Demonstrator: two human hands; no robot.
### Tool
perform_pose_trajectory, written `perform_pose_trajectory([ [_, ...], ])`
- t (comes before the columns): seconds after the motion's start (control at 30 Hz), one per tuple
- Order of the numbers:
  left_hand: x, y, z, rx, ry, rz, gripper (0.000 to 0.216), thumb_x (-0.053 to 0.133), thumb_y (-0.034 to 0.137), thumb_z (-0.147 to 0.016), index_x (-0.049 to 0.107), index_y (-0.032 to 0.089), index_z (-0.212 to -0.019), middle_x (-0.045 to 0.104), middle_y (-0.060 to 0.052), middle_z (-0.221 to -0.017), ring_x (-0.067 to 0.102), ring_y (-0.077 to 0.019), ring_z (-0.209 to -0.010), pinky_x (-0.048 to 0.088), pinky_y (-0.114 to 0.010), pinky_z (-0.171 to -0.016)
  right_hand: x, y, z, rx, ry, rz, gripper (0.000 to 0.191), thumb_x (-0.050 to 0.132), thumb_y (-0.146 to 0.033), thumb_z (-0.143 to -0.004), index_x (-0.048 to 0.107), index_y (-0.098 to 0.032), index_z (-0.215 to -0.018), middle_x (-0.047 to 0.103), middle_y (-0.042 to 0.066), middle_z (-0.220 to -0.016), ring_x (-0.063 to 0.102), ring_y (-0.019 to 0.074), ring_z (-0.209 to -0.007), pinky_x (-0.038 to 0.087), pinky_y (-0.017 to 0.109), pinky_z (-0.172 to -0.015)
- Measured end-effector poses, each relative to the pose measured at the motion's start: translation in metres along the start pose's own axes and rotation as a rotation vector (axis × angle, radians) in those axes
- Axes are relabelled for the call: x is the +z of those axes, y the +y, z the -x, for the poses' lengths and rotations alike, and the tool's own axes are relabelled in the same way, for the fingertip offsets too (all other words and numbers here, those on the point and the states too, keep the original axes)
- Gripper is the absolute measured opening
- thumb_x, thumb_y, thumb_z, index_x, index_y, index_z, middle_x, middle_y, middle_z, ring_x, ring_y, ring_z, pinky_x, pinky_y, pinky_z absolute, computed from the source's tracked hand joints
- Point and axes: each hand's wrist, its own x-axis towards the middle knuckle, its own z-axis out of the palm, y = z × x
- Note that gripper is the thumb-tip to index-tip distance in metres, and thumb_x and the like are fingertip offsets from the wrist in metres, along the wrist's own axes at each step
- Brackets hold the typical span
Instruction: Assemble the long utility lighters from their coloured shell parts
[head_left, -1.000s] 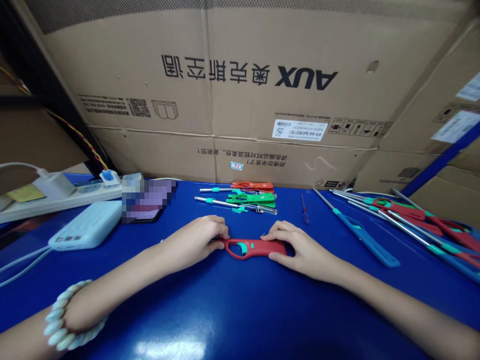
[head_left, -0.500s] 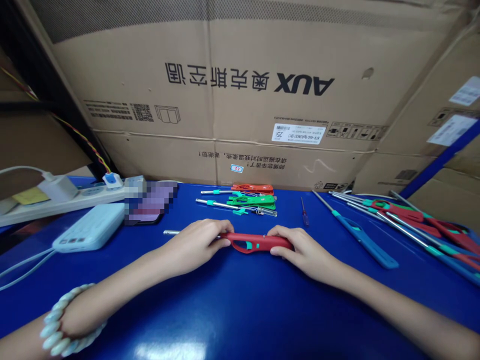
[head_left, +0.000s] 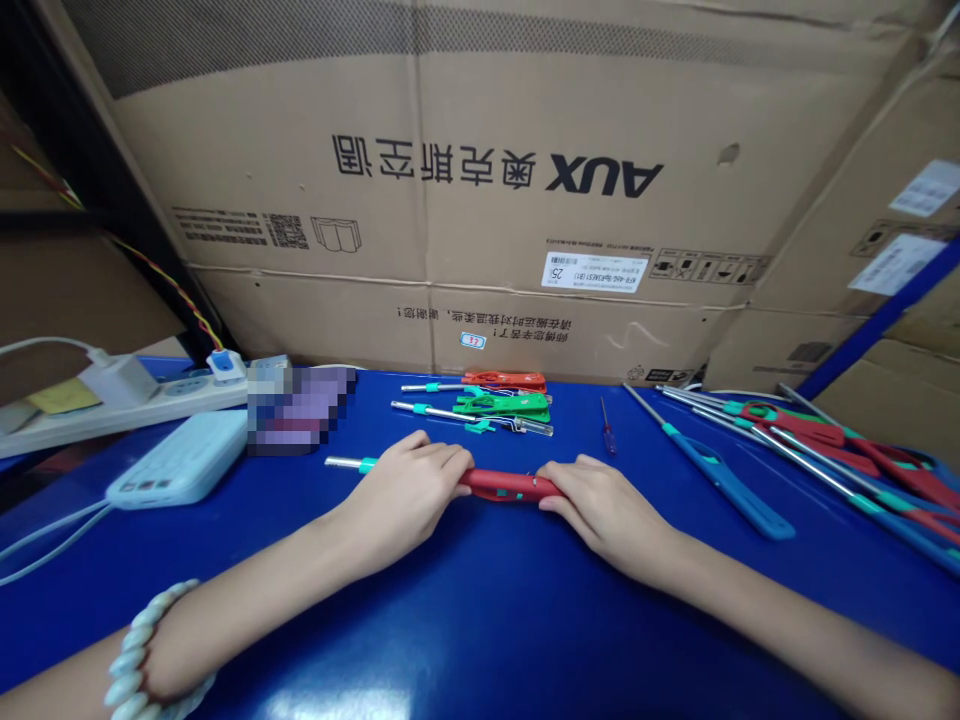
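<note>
Cardboard cartons (head_left: 480,200) wall off the back of the blue table (head_left: 465,620) I look down on. Taking the red lighter (head_left: 504,485) at the table's middle as my landmark: far left of it lie a white power strip (head_left: 127,400) and a pale power bank (head_left: 180,458). My left hand (head_left: 409,490) is curled around the lighter's front end, where its metal nozzle (head_left: 343,463) pokes out leftward. My right hand (head_left: 604,505) wraps the handle end, fingers closed over it. Just behind the lighter lie green and orange lighter parts (head_left: 502,400); right of it a small screwdriver (head_left: 608,428), then a blue lighter (head_left: 724,480) and a heap of red ones (head_left: 847,440).
</note>
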Motion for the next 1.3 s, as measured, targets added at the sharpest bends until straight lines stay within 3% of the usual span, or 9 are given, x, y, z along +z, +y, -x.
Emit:
perform_pose_trajectory([
  [0.23, 0.004, 0.010, 0.001, -0.002, 0.032, -0.036, 0.017, 0.041, 0.016, -0.096, 0.053, 0.015, -0.085, 0.065, -0.004, -0.079, 0.059, -0.0194, -0.067, 0.032, -0.032, -0.067, 0.014, -0.008, 0.007, -0.134, 0.185, 0.203, 0.032, 0.032, -0.031, -0.100, 0.047, -0.011, -0.119, 0.066, 0.015, -0.106, 0.064, 0.0259, -0.091, 0.043, 0.040, -0.079],
  [0.33, 0.010, 0.018, 0.002, 0.030, 0.047, -0.062, 0.018, 0.040, 0.015, -0.097, 0.054, 0.014, -0.084, 0.065, -0.004, -0.076, 0.058, -0.0198, -0.064, 0.031, -0.034, -0.067, 0.021, -0.013, 0.007, -0.162, 0.199, 0.244, 0.031, 0.034, -0.034, -0.100, 0.051, -0.012, -0.112, 0.068, 0.014, -0.099, 0.065, 0.0252, -0.087, 0.044, 0.038, -0.076],
  [0.5, 0.013, 0.025, 0.002, 0.070, 0.066, -0.112, 0.023, 0.040, 0.023, -0.099, 0.058, 0.014, -0.088, 0.063, -0.006, -0.076, 0.058, -0.0224, -0.071, 0.033, -0.035, -0.069, 0.021, -0.012, 0.003, -0.158, 0.073, 0.242, 0.022, 0.038, -0.028, -0.099, 0.053, -0.017, -0.086, 0.064, 0.005, -0.071, 0.061, 0.0195, -0.061, 0.038, 0.031, -0.061],
  [0.57, 0.008, 0.020, 0.001, 0.055, 0.069, -0.118, 0.025, 0.047, 0.035, -0.096, 0.059, 0.013, -0.101, 0.065, -0.009, -0.088, 0.059, -0.0254, -0.082, 0.035, -0.036, -0.074, 0.019, -0.006, 0.001, -0.148, 0.066, 0.236, 0.021, 0.038, -0.028, -0.099, 0.052, -0.017, -0.086, 0.064, 0.005, -0.070, 0.061, 0.0199, -0.062, 0.037, 0.031, -0.062],
  [0.63, 0.003, 0.009, 0.001, 0.012, 0.084, -0.123, 0.046, 0.054, 0.049, -0.090, 0.054, 0.012, -0.118, 0.064, -0.012, -0.105, 0.057, -0.0289, -0.095, 0.036, -0.039, -0.081, 0.016, 0.001, 0.000, -0.120, 0.080, 0.229, 0.021, 0.037, -0.028, -0.099, 0.051, -0.017, -0.088, 0.066, 0.006, -0.073, 0.062, 0.0203, -0.063, 0.036, 0.031, -0.063],
  [0.73, -0.002, -0.015, 0.001, -0.007, 0.092, -0.169, 0.056, 0.053, 0.053, -0.088, 0.050, 0.011, -0.125, 0.062, -0.014, -0.112, 0.055, -0.0314, -0.104, 0.033, -0.041, -0.089, 0.013, 0.014, -0.002, -0.064, 0.086, 0.233, 0.021, 0.036, -0.028, -0.099, 0.050, -0.018, -0.087, 0.066, 0.006, -0.073, 0.062, 0.0193, -0.062, 0.034, 0.029, -0.061],
  [0.8, -0.002, -0.030, 0.001, -0.025, 0.065, -0.221, 0.045, 0.051, 0.049, -0.091, 0.054, 0.012, -0.117, 0.062, -0.015, -0.111, 0.055, -0.0310, -0.102, 0.033, -0.040, -0.087, 0.011, 0.021, -0.003, -0.035, 0.091, 0.247, 0.021, 0.037, -0.029, -0.099, 0.050, -0.018, -0.087, 0.067, 0.006, -0.074, 0.062, 0.0190, -0.061, 0.032, 0.029, -0.060],
  [0.93, 0.001, -0.043, 0.001, -0.014, -0.038, -0.280, 0.021, 0.046, 0.026, -0.097, 0.057, 0.015, -0.084, 0.064, -0.009, -0.085, 0.059, -0.0258, -0.081, 0.033, -0.037, -0.079, 0.010, 0.025, -0.003, -0.045, 0.108, 0.277, 0.023, 0.034, -0.029, -0.100, 0.050, -0.017, -0.087, 0.066, 0.006, -0.074, 0.061, 0.0194, -0.061, 0.031, 0.029, -0.060],
  [1.3, 0.005, 0.013, 0.002, 0.127, 0.056, -0.130, 0.030, 0.026, 0.017, -0.100, 0.050, 0.015, -0.082, 0.058, -0.004, -0.071, 0.052, -0.0200, -0.062, 0.033, -0.036, -0.074, 0.007, -0.007, 0.005, -0.251, 0.273, 0.416, 0.034, 0.027, -0.020, -0.101, 0.059, -0.013, -0.089, 0.065, 0.007, -0.075, 0.053, 0.0174, -0.062, 0.029, 0.032, -0.063],
])
